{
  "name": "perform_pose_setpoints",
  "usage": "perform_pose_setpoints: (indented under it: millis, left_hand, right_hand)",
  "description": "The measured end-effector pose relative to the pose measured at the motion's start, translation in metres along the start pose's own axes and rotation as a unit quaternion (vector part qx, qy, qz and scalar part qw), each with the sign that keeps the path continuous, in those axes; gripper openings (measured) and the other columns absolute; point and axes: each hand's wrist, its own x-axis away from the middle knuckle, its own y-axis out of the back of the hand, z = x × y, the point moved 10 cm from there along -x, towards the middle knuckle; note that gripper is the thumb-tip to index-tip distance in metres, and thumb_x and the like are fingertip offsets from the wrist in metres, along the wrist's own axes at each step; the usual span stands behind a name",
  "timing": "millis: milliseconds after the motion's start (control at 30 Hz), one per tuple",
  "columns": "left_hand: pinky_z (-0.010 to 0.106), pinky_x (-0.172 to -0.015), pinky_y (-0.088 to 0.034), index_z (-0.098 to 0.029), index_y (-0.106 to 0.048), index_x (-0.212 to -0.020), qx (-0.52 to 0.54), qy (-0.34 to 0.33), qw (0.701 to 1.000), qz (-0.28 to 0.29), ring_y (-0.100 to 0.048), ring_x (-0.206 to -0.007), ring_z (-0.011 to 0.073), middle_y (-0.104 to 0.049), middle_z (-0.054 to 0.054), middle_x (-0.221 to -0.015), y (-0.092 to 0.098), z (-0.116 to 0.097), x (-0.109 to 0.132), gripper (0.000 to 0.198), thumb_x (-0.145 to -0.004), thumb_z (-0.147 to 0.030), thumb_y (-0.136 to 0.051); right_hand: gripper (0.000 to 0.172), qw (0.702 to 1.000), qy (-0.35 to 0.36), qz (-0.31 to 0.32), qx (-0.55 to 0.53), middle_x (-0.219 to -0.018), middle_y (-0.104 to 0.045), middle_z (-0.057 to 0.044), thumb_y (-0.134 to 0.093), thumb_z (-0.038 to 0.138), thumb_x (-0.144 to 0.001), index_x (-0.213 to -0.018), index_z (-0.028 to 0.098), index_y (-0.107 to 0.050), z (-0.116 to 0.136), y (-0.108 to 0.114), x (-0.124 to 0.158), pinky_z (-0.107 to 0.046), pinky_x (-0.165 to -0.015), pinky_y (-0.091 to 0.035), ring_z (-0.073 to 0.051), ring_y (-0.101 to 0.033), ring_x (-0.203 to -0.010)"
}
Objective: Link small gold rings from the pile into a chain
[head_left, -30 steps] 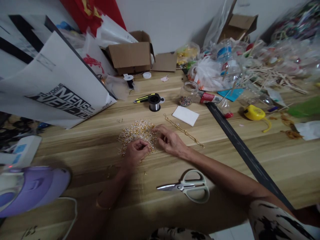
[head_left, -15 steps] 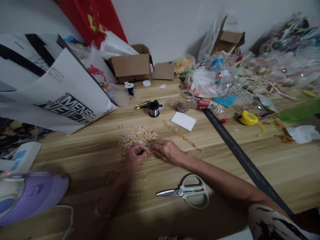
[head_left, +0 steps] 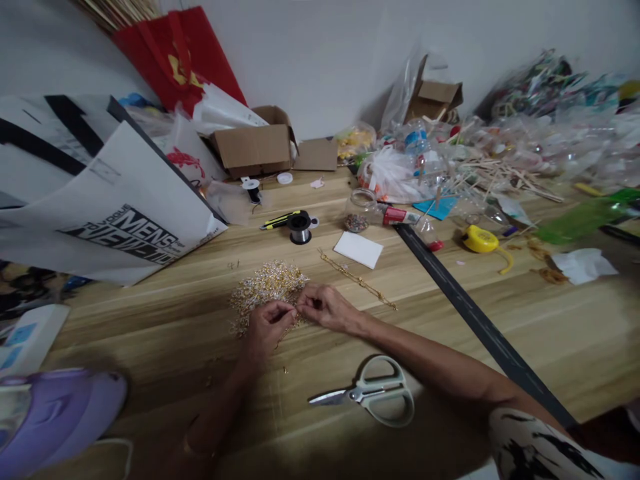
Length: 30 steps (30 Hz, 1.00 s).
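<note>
Fingertip to fingertip, my left hand [head_left: 267,327] and my right hand [head_left: 327,308] meet at the near edge of a heap of small gold and clear beads [head_left: 270,283]. Both are closed in a pinch; what lies between the fingers is too small to make out. A bit of gold shows just below my left hand. Beyond my right hand lies a gold bead chain [head_left: 357,279], stretched out on the wooden table [head_left: 240,427]. Nearer to me is a pair of scissors [head_left: 370,392] with pale handles, its blades pointing left.
Behind the beads are a wire spool [head_left: 300,229], a yellow-black cutter knife [head_left: 277,221], a white card [head_left: 359,249] and a bead jar [head_left: 360,210]. A dark strip [head_left: 480,320] crosses the right side, near a yellow tape measure [head_left: 481,239]. A purple iron [head_left: 65,420] stands left.
My right hand has lifted from flat over the beads' edge into a pinch against my left fingertips. The whole view has shifted slightly; the scissors and chain lie as before.
</note>
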Motion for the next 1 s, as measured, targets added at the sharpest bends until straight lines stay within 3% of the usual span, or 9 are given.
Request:
perform_pose_setpoints:
  millis: [467, 600, 1000]
  left_hand:
    - [0.021, -0.049, -0.046, -0.016, -0.065, -0.062, 0.032, 0.009, 0.999, -0.009, -0.057, -0.050, 0.0123, -0.065, 0.000, -0.054, -0.001, 0.002, -0.001, 0.014, -0.058, -0.028, -0.068]
    - [0.019, -0.048, -0.042, -0.015, -0.063, -0.058, 0.015, -0.008, 1.000, 0.002, -0.053, -0.048, 0.0102, -0.060, -0.002, -0.050, -0.002, -0.003, -0.001, 0.013, -0.061, -0.028, -0.066]
    - [0.019, -0.049, -0.038, -0.015, -0.059, -0.063, -0.007, -0.016, 1.000, 0.026, -0.049, -0.051, 0.0100, -0.054, -0.002, -0.054, -0.005, 0.000, 0.000, 0.011, -0.064, -0.025, -0.062]
  right_hand:
    - [0.009, 1.000, 0.015, -0.025, 0.010, -0.068, -0.049, 0.001, -0.055, 0.017, -0.080, -0.072, 0.013, -0.057, 0.003, 0.002, -0.001, -0.018, -0.054, -0.033, -0.008, -0.044, -0.059]
    - [0.008, 1.000, 0.015, -0.026, 0.007, -0.068, -0.049, 0.002, -0.055, 0.016, -0.080, -0.072, 0.013, -0.057, 0.002, 0.003, -0.001, -0.018, -0.055, -0.033, -0.008, -0.044, -0.060]
    - [0.009, 0.995, -0.049, -0.006, -0.091, -0.064, -0.046, 0.003, -0.053, 0.014, -0.078, -0.069, 0.012, -0.055, -0.015, -0.005, 0.000, -0.017, -0.049, -0.029, -0.007, -0.039, -0.055]
